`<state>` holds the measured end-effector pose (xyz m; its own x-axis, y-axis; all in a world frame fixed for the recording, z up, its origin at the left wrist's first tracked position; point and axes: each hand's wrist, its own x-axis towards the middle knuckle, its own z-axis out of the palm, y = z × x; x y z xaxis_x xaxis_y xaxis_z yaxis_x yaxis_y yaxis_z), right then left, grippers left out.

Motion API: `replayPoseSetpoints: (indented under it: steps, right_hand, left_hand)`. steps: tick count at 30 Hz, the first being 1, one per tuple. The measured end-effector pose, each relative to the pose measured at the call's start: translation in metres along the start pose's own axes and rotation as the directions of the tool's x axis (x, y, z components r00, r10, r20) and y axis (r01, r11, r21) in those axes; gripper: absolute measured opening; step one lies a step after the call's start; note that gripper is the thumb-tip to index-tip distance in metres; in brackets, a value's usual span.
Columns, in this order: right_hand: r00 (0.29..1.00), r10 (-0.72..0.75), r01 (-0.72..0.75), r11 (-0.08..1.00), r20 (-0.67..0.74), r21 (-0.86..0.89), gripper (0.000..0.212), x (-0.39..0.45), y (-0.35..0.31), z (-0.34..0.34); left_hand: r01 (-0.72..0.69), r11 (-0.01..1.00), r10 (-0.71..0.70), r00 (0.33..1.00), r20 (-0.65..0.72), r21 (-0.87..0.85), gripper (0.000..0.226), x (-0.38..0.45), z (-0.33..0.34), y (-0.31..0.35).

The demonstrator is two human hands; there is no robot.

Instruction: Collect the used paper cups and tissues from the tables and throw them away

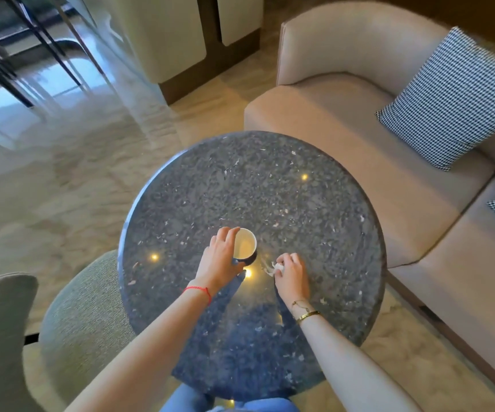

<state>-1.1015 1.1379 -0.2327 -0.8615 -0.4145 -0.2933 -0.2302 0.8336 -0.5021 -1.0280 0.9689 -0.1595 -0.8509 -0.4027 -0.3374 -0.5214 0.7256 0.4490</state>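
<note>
Gripping the paper cup (245,244) with left hand (222,254), cup standing upright near the middle of the round stone worktop (270,188); pinching a crumpled tissue (276,266) in right hand (292,276) just at the cup's four o'clock

One round stone table (270,179); one paper cup (245,244) on it, white inside with a dark outer wall; one crumpled tissue (276,267); two hands, the left hand (221,257) gripping the cup, the right hand (292,275) pinching the tissue; two houndstooth cushions (454,99) on one beige sofa (344,114); two green upholstered chairs (82,316); one red string bracelet (198,291); two thin gold bracelets (307,315) on the right wrist.
</note>
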Motion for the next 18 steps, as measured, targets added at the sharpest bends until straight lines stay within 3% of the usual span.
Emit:
replayPoseSetpoints:
  steps: [8, 18]
  right_hand:
    - [0.998, 0.054, -0.045, 0.973, -0.034, 0.228, 0.014, -0.018, 0.004, -0.022]
    - [0.968, 0.133, -0.031, 0.903, -0.211, 0.428, 0.015, -0.107, 0.005, -0.064]
  left_hand:
    - [0.011, 0.998, -0.015, 0.997, -0.074, -0.055, 0.079, -0.021, -0.001, 0.002]
    - [-0.201, 0.977, 0.184, 0.963, -0.197, -0.072, 0.076, -0.097, -0.025, -0.014]
